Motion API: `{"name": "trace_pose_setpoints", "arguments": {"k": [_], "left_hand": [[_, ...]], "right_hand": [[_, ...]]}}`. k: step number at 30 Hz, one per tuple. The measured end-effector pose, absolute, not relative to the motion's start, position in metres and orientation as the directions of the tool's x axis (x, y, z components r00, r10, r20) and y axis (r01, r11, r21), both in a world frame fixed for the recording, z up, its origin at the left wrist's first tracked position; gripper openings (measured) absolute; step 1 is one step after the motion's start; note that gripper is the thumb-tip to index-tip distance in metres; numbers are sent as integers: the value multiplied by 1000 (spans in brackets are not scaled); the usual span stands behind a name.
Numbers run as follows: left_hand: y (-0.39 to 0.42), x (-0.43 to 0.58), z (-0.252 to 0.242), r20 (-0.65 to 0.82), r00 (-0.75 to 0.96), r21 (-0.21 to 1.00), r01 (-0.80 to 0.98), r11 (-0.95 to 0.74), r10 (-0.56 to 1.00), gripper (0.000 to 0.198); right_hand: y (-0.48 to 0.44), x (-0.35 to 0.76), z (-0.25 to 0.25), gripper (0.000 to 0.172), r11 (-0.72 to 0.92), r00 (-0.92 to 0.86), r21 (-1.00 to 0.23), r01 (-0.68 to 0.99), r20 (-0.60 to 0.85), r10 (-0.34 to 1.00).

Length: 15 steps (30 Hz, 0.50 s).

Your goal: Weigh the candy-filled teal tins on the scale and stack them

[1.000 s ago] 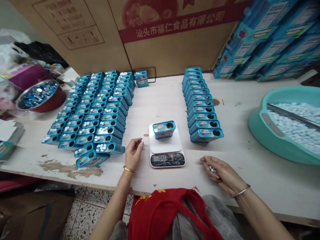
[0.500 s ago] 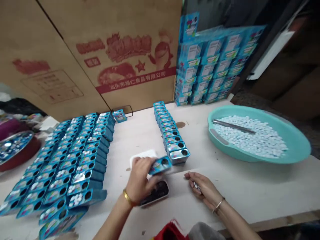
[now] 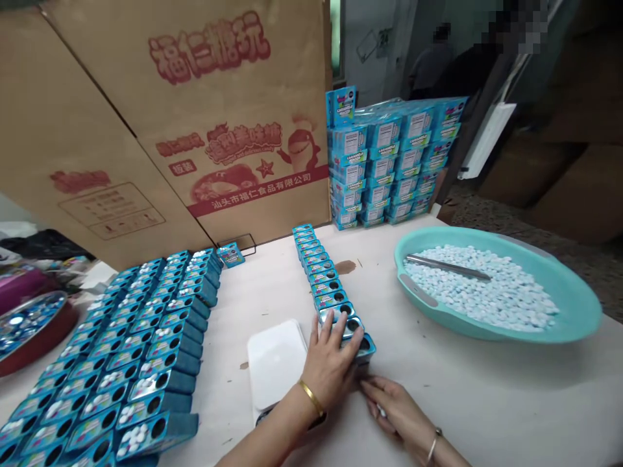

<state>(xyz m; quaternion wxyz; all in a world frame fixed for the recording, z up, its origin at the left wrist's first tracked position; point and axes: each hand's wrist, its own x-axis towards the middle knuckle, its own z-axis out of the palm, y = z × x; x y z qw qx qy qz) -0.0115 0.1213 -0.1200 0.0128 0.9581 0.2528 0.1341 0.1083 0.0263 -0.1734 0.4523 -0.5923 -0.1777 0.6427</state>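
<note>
- Bottom centre: my right hand curls around white candy.
- Lower left: many candy-topped tins, holes uncapped.
- Centre: my left hand splays over an open-holed tin row, grip unclear.
- Right: loose candies left in the basin.

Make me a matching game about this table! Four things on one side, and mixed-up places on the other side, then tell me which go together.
Things
1. Long silver metal bar
2. Tall brown cardboard box
3. Bare left hand with a gold bracelet
4. Flat white plastic scale

Places
A. Partly hidden by the left arm
B. Over the near end of the single row of rectangular blue tins
C. Lying on the small pale pellets
D. Standing at the back, printed in red

Pairs: 1-C, 2-D, 3-B, 4-A
</note>
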Motion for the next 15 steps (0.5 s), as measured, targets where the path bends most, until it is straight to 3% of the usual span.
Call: {"name": "trace_pose_setpoints", "arguments": {"k": [5, 15], "left_hand": [[129, -9, -129, 239, 841, 98, 476, -874, 485, 60], [140, -9, -130, 211, 848, 178, 456, -872, 486, 66]], "right_hand": [[53, 107, -176, 20, -532, 109, -760, -372, -606, 788], [65, 111, -173, 18, -543, 107, -738, -400, -626, 772]]}}
